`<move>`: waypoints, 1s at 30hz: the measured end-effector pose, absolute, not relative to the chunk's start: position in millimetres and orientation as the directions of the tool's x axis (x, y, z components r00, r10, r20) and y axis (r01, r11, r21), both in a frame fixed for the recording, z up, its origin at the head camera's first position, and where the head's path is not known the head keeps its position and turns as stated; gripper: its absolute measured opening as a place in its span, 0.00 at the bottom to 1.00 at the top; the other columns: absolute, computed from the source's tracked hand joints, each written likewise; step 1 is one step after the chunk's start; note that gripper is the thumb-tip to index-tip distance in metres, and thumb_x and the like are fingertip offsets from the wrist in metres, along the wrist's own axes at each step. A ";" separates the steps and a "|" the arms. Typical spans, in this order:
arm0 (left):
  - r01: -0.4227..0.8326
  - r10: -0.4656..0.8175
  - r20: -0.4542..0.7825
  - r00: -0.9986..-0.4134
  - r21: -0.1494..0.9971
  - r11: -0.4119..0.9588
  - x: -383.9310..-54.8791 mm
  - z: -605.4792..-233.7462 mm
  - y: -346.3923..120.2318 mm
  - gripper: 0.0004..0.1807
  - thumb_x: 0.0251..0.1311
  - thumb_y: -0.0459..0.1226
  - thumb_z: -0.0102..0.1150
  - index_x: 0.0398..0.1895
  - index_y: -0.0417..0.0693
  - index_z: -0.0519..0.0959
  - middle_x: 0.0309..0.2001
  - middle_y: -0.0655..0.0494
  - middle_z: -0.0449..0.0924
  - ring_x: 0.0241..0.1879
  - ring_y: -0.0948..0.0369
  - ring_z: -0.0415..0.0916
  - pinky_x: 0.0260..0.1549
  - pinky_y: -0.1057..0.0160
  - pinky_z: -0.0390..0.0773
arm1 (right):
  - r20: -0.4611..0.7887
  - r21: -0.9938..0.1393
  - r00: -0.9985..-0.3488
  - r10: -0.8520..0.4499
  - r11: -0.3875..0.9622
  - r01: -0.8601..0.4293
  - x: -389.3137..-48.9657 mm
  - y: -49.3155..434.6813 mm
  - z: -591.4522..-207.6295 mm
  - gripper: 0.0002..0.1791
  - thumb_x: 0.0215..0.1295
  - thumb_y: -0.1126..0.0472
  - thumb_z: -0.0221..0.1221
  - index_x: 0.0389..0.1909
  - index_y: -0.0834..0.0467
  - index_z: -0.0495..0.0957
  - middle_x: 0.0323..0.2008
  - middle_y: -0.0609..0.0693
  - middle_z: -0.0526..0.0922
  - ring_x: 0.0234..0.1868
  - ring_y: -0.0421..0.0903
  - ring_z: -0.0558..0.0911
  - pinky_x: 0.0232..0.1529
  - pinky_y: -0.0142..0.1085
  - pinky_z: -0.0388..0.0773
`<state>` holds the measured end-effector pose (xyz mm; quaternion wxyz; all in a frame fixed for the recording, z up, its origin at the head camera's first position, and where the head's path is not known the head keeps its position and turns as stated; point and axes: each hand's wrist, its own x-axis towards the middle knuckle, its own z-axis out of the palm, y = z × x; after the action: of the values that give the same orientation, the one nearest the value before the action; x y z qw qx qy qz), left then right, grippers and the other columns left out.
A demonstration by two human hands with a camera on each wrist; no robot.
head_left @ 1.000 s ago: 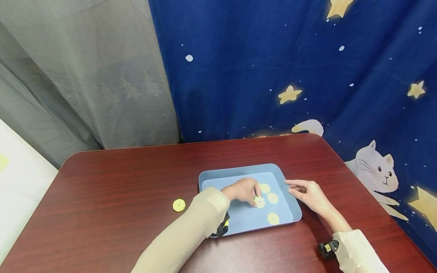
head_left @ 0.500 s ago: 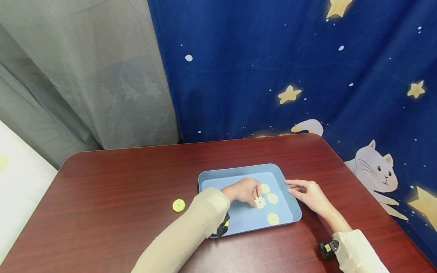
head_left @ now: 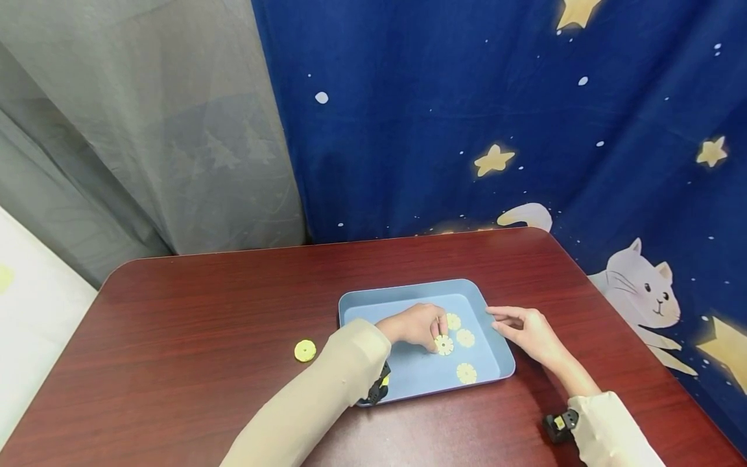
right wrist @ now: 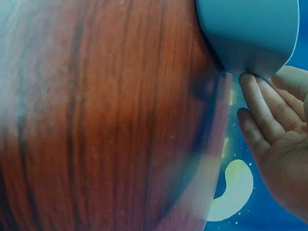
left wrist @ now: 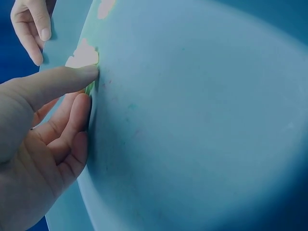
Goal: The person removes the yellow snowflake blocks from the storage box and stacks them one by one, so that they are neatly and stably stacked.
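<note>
Flower disc [head_left: 445, 346] is pinched by the left hand [head_left: 414, 323], while the right hand [head_left: 533, 333] grips the tray [head_left: 417, 374].

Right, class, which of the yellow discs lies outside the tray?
The yellow disc on the table, left of the tray; the other discs in view are all within it.

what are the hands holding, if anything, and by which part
The left hand pinches a pale yellow flower-shaped disc by its edge. The right hand touches the blue tray at its right rim; whether it grips cannot be told.
</note>
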<state>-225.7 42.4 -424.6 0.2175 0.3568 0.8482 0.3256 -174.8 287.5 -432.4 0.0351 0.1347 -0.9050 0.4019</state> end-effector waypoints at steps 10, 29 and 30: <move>0.463 0.770 -0.138 -0.624 0.728 0.505 -228.0 -421.5 37.3 0.14 0.40 0.22 0.65 0.30 0.44 0.76 0.22 0.58 0.74 0.22 0.68 0.69 0.24 0.73 0.69 | 0.163 -0.720 -0.963 -0.214 0.641 -0.264 -175.3 286.7 -432.0 0.18 0.56 0.66 0.61 0.49 0.64 0.78 0.43 0.57 0.81 0.37 0.37 0.81 0.34 0.29 0.76; 0.516 0.824 -0.087 -0.560 0.741 0.429 -226.6 -400.8 14.4 0.12 0.47 0.21 0.54 0.33 0.42 0.78 0.24 0.57 0.74 0.25 0.67 0.67 0.26 0.72 0.68 | 0.168 -0.723 -0.962 -0.214 0.637 -0.268 -175.0 286.9 -433.1 0.17 0.56 0.67 0.61 0.49 0.64 0.78 0.43 0.58 0.81 0.37 0.36 0.81 0.34 0.29 0.76; 0.517 0.822 -0.087 -0.562 0.739 0.432 -226.7 -399.9 12.4 0.12 0.47 0.21 0.54 0.33 0.42 0.78 0.24 0.58 0.74 0.25 0.67 0.68 0.26 0.72 0.68 | 0.167 -0.723 -0.963 -0.214 0.637 -0.267 -175.0 286.9 -433.2 0.18 0.56 0.67 0.61 0.49 0.64 0.78 0.42 0.58 0.81 0.37 0.36 0.81 0.34 0.29 0.76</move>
<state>-226.7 12.4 -399.9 0.2246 0.4105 0.8157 0.3401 -175.0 286.9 -433.2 0.0330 0.1329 -0.9041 0.4048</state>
